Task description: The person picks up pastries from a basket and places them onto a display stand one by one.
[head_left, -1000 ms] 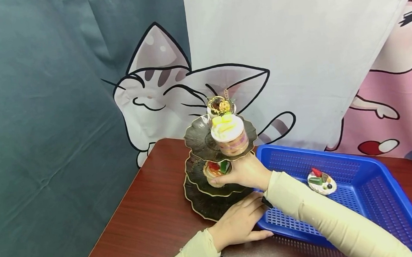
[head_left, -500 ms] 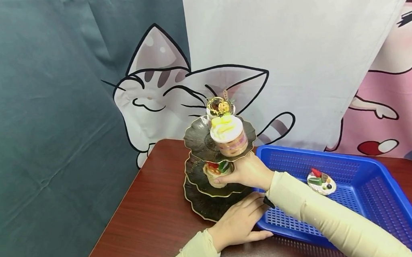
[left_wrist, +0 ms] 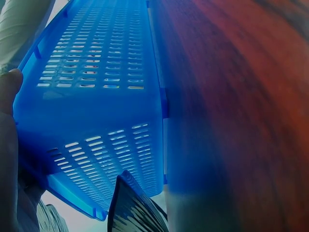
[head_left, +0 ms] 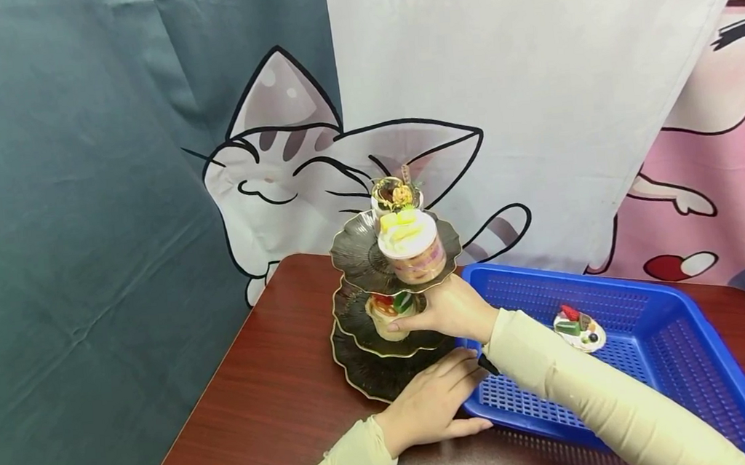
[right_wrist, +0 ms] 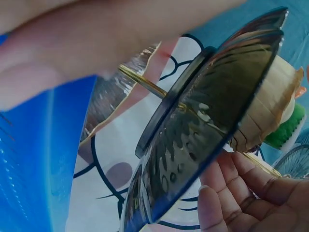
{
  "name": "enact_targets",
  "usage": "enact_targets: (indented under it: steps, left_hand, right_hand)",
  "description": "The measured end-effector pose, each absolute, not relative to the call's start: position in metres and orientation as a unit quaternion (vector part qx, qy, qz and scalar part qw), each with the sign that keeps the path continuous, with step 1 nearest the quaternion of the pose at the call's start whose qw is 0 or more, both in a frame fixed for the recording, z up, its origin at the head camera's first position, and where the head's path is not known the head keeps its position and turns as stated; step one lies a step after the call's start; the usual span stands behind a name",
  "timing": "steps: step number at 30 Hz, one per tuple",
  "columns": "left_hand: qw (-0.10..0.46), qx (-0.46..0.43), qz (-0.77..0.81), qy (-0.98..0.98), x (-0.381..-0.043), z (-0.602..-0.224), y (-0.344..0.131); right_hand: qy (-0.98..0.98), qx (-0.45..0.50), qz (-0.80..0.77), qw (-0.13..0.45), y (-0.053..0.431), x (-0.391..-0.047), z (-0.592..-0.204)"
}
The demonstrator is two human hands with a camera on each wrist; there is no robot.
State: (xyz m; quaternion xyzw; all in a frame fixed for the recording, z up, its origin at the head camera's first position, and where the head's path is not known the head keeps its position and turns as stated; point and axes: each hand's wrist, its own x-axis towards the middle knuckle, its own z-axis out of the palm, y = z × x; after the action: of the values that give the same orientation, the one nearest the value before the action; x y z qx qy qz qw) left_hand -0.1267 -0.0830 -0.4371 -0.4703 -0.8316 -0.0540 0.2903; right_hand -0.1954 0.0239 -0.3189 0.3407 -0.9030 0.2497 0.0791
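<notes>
A three-tier stand of dark, gold-edged scalloped plates [head_left: 356, 259] stands on the table. On its middle tier sits a fruit tart [head_left: 389, 324] with a pale crust and red and green toppings. My right hand [head_left: 447, 310] grips the tart, thumb across its front; in the right wrist view, curled fingers [right_wrist: 236, 181] reach its base by the plate edge. My left hand [head_left: 428, 403] lies with extended fingers along the near left corner of a blue basket [head_left: 525, 425], beside the bottom plate. The top tier bears a cream cup dessert [head_left: 416, 247] and another decorated dessert [head_left: 396, 194] behind it.
Inside the basket lies another fruit-topped white dessert [head_left: 579, 328]. The basket stands close against the stand's right side on the reddish wooden table [head_left: 254, 402]. A cartoon-printed curtain [head_left: 410, 47] hangs behind the table.
The tart has turned more upright on the middle tier, and my right thumb has shifted slightly right with it. My left hand stays at the basket corner.
</notes>
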Motion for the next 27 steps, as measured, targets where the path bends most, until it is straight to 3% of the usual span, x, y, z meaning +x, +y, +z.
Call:
enact_targets:
  steps: [27]
  left_hand:
    - [0.291,-0.476,-0.067,-0.827,-0.127,-0.439,-0.082]
  right_hand:
    - [-0.895,0.319,0.309,0.043,0.054,-0.2,-0.308]
